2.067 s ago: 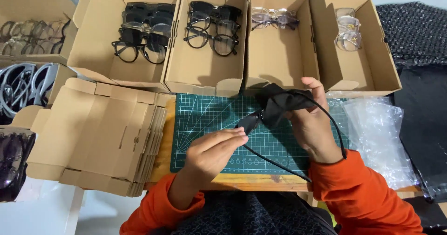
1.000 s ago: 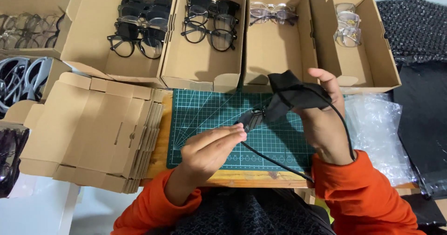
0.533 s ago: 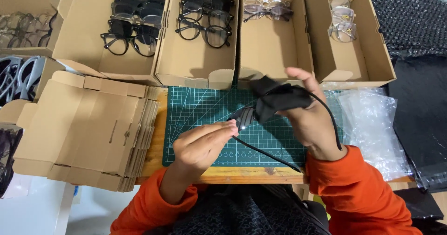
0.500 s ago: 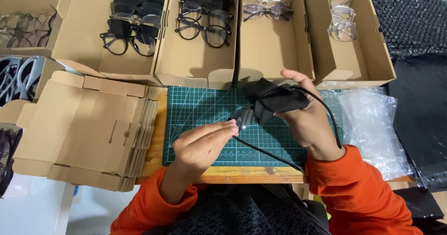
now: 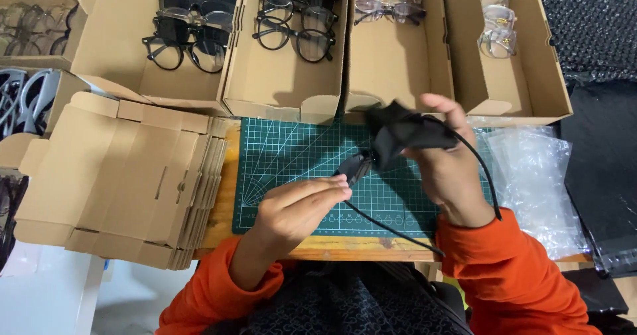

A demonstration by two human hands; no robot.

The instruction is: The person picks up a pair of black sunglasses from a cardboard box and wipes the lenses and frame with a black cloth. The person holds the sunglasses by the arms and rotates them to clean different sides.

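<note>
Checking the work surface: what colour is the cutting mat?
Dark green cutting mat with a pale grid, head view.

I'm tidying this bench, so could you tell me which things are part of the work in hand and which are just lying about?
In hand:
- black glasses, held by the left hand
- black cloth, in the right hand
- green cutting mat beneath them

Lying about:
- open boxes of glasses
- stack of flat cardboard boxes
- clear plastic bags
- black bubble wrap

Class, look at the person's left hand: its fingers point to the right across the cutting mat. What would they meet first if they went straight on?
Probably the black glasses, which the left hand already touches at its fingertips; beyond them, the right hand with the dark cloth.
</note>
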